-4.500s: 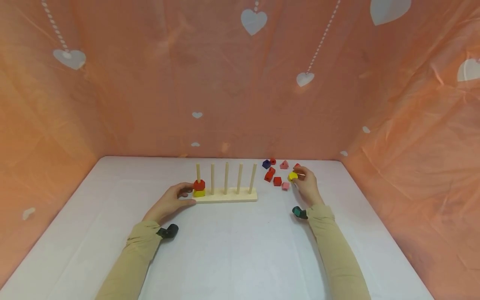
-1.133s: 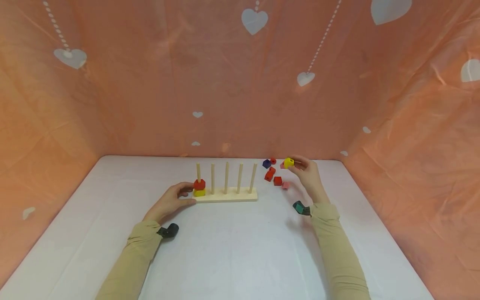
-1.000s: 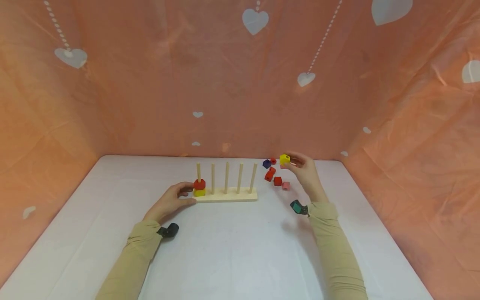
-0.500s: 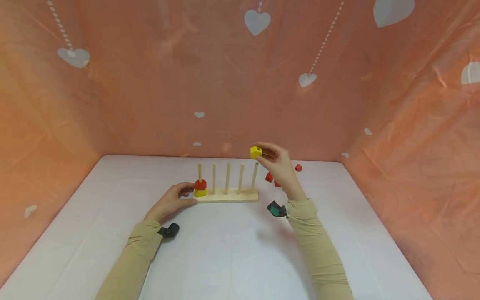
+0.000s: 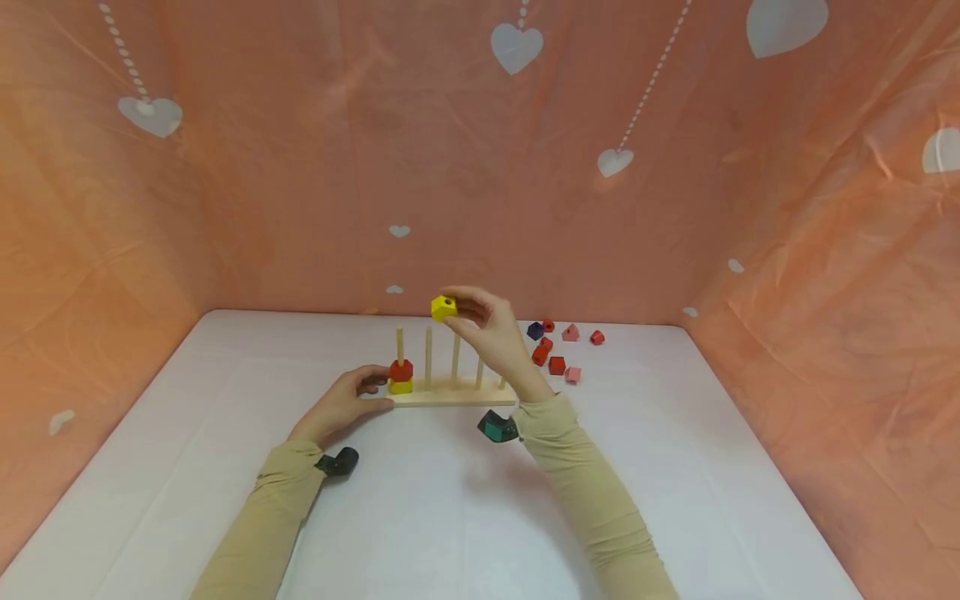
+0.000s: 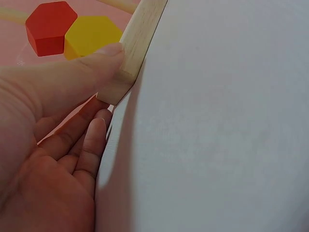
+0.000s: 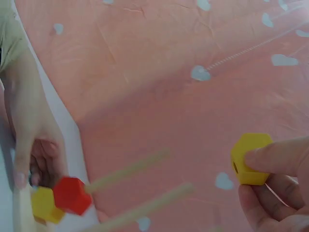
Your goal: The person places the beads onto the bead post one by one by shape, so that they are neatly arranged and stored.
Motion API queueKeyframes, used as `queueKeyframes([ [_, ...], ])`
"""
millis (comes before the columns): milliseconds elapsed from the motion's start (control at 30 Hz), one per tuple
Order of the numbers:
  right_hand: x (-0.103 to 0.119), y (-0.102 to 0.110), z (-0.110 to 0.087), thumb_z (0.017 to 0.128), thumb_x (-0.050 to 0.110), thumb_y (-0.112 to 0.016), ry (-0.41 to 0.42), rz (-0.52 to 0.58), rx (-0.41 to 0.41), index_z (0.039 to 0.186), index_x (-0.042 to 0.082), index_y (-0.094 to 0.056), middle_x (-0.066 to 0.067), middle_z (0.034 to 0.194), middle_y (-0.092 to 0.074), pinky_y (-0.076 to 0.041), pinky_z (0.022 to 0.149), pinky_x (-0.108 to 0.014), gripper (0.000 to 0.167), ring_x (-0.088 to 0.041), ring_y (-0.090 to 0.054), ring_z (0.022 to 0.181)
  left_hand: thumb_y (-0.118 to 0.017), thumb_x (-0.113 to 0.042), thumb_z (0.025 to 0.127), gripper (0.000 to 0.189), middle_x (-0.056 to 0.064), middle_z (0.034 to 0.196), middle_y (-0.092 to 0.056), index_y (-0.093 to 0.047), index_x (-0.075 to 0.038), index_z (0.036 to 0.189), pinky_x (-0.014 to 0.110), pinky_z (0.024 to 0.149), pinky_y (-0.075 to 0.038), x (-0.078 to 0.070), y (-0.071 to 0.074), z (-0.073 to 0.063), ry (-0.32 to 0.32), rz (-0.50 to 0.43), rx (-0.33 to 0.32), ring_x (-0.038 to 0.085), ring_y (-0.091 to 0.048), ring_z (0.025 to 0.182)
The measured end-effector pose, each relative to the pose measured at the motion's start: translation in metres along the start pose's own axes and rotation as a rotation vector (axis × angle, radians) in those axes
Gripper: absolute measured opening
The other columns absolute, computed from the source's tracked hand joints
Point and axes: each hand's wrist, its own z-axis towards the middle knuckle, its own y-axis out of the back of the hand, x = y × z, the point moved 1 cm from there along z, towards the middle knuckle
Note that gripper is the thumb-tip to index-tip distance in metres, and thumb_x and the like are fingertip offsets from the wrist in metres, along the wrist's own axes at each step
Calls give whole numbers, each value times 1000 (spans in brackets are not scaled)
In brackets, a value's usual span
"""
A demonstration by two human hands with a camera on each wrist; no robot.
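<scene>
My right hand (image 5: 491,329) pinches a yellow hexagonal bead (image 5: 442,308) between thumb and fingers. It is in the air above the wooden peg board (image 5: 450,398), near the tops of the second and third pegs. In the right wrist view the hole of this yellow bead (image 7: 252,140) shows on its side. My left hand (image 5: 341,404) holds the board's left end, thumb on the front edge of the base (image 6: 130,63) and fingers round the end. On the leftmost peg a red hexagonal bead (image 5: 401,370) sits on top of a yellow one (image 5: 401,387).
Right of the board lie several loose beads: a dark blue one (image 5: 535,331), a pink triangular one (image 5: 571,333), a red cube (image 5: 557,365), a pink one (image 5: 573,375) and other red ones. A white cloth (image 5: 420,517) covers the table; orange sheeting (image 5: 300,208) surrounds it.
My right hand picked up the yellow bead from among the loose beads, lifted it and carried it left over the peg board. My left hand has stayed at the board's end.
</scene>
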Motion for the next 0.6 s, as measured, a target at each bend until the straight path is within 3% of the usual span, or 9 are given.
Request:
queueKeyframes([
  [267, -35, -25, 8, 88, -4, -64, 9, -15, 30, 121, -3, -62, -15, 116, -62, -48, 94, -38, 33, -21, -61, 104, -75, -20, 84, 60, 18, 134, -50, -49, -4, 135, 49, 102, -37, 0, -1, 1, 4, 23, -7, 34, -47, 117],
  [467, -39, -35, 7, 88, -3, -64, -16, -68, 35, 122, -2, -61, -15, 119, -62, -46, 97, -34, 33, -22, -60, 107, -76, -21, 83, 60, 17, 134, -50, -50, -5, 135, 51, 103, -36, 0, -1, 1, 18, 18, -7, 34, -47, 117],
  [600, -25, -37, 6, 88, -7, -62, -2, -102, 30, 121, -7, -60, -20, 119, -61, -46, 97, -33, 33, -29, -60, 108, -76, -21, 83, 60, 16, 135, -50, -50, -6, 135, 50, 102, -37, 1, -1, 2, 12, 12, -1, 34, -47, 117],
])
